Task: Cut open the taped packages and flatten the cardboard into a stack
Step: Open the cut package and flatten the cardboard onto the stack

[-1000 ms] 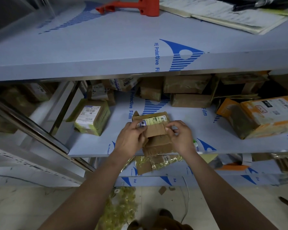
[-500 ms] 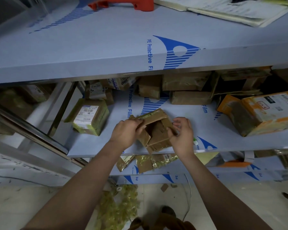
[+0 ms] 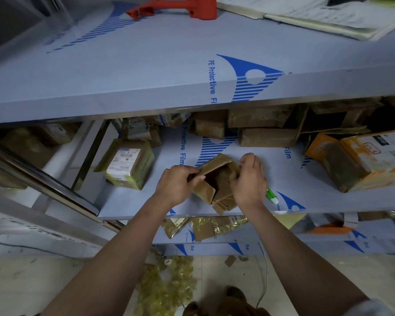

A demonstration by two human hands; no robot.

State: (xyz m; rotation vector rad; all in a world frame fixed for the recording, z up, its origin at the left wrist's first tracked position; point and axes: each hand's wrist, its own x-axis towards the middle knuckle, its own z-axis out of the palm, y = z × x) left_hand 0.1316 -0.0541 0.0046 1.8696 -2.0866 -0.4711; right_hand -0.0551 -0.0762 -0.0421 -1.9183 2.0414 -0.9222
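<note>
Head view: both hands work a small brown cardboard box (image 3: 217, 179) on the middle shelf (image 3: 328, 190), near its front edge. Left hand (image 3: 177, 185) grips the box's left side, thumb over the edge of an opened flap, fingers curled round it. Right hand (image 3: 249, 179) has fingers curled onto the box's right side, pinching the cardboard there; exact contact is partly hidden by the hand itself. Box is open, dark inside, top flap tilted up toward the back of the shelf, lower flaps splayed toward the shelf edge. Green and white pen-like tool (image 3: 271, 196) lies on the shelf just beside the right hand, partly hidden under it. Taped package with a white label (image 3: 128, 164) sits to the left of the box, well apart. Orange-and-white package (image 3: 363, 158) sits at far right on the same shelf. More brown packages (image 3: 267, 131) are stacked at the back. Orange tool (image 3: 187, 6) and papers (image 3: 317, 14) lie on the top shelf (image 3: 146, 71). Yellowish crumpled tape (image 3: 167, 286) lies on the floor below, and cardboard scraps (image 3: 203, 228) on the lower shelf
</note>
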